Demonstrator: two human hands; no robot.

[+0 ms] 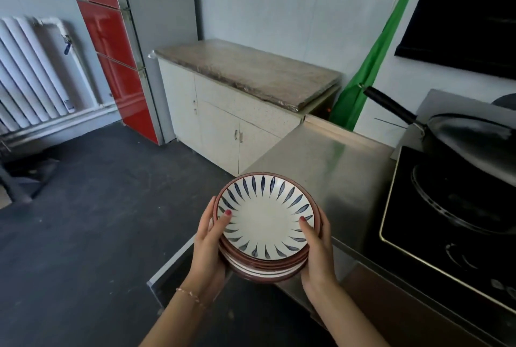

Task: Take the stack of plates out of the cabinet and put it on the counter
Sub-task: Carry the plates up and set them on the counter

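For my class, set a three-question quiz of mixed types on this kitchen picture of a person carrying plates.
1. True or false: both hands grip the stack of plates.
2. Multiple choice: what sits on the black cooktop? A) a kettle B) a dark wok C) a cutting board
3. Short answer: what surface lies directly right of the stack?

Key:
1. True. The left hand and right hand hold opposite sides, thumbs on the top plate's rim.
2. B, the wok, with a long black handle.
3. The steel counter; whether the stack rests on it cannot be told.
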